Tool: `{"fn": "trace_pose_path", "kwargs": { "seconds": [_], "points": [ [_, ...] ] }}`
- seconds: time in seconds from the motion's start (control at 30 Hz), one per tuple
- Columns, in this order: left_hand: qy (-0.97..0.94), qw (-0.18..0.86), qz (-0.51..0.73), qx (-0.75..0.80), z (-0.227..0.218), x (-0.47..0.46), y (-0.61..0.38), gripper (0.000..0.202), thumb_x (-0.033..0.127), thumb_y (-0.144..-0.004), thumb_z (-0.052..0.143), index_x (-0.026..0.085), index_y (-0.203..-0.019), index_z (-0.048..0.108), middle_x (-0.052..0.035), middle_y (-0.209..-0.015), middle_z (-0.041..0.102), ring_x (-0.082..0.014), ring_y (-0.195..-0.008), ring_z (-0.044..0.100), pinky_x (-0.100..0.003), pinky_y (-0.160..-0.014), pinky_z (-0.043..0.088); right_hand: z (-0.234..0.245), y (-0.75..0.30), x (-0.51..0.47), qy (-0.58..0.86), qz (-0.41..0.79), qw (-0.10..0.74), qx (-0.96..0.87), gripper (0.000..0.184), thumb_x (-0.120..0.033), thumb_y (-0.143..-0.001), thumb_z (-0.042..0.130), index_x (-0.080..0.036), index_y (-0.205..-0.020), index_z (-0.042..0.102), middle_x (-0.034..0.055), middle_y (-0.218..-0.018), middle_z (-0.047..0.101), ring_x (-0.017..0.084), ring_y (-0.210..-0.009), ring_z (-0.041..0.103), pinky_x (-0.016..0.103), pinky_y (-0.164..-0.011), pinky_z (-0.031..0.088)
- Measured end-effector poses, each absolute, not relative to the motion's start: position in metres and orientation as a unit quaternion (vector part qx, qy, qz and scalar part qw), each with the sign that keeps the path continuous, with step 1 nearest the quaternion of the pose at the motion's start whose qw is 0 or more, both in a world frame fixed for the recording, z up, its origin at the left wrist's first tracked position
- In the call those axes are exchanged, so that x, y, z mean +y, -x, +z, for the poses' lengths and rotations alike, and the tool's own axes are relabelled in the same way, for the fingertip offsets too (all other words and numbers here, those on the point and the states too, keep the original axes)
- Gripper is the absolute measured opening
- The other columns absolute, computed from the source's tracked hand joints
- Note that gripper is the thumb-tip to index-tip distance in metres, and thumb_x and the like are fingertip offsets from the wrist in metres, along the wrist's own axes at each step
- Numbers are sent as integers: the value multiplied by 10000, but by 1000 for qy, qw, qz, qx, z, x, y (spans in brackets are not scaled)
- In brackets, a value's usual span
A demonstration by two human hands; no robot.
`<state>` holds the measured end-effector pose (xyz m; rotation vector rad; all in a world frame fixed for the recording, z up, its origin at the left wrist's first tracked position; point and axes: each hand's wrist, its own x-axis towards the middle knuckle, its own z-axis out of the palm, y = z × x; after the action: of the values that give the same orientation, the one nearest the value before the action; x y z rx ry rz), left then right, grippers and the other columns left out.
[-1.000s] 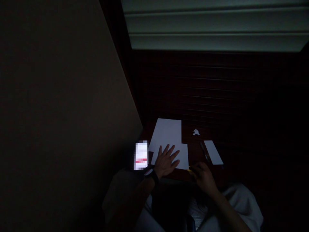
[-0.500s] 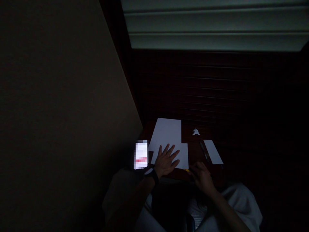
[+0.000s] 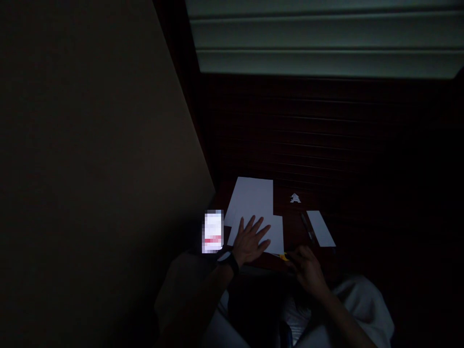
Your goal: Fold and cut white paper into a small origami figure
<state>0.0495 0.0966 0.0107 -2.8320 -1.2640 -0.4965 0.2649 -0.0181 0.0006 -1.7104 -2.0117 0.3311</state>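
My left hand [image 3: 250, 241] lies flat with its fingers spread on a white sheet of paper [image 3: 277, 234]. This sheet overlaps the near part of a larger white sheet [image 3: 253, 195]. Beside the lower right corner of the near sheet, my right hand [image 3: 308, 268] is closed around what looks like a utility knife [image 3: 283, 257]. Its front part is yellow, and a thin blade-like tip points left along the paper's near edge. The dark handle is mostly hidden in my fingers. Poor light leaves the exact contact of tip and paper unclear.
A lit phone [image 3: 213, 232], its screen blurred, is left of the papers. To the right lie a pen [image 3: 307, 227] and a narrow white paper strip [image 3: 321, 228]. A small folded paper figure [image 3: 295, 198] sits at the back. A wall [image 3: 108, 145] rises close on the left.
My right hand has shifted slightly right and down with the knife, and more of its yellow front and thin tip shows. My left hand stays pressed on the paper.
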Motion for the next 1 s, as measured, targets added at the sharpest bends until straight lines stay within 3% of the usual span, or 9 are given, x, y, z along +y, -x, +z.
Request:
{"fn": "trace_pose_path", "kwargs": {
  "seconds": [0.6,0.8,1.0],
  "points": [
    [880,9,-171,-443,15,81,-65,492,476,-909,324,331,-1379,329,6,-1485,249,-285,-1378,97,-591,-1085,34,-9,-293,-4,623,91,252,-735,280,-247,-797,607,-261,-1075,641,74,-975,613,261,-924,532,399,-805,442],
    [873,24,-167,-457,14,89,-30,483,437,-914,345,309,-1379,340,-5,-1485,248,-280,-1377,117,-565,-1094,83,-11,-296,-8,637,94,267,-717,410,-257,-775,634,-243,-1180,570,78,-1025,592,271,-967,513,414,-844,433],
    [872,27,-165,-460,4,86,-21,492,429,-911,361,294,-1383,335,-13,-1481,257,-277,-1375,131,-551,-1098,99,-9,-296,-9,627,107,261,-726,246,-249,-797,602,-255,-1039,642,71,-977,590,259,-926,527,409,-819,434]
  ]
}}
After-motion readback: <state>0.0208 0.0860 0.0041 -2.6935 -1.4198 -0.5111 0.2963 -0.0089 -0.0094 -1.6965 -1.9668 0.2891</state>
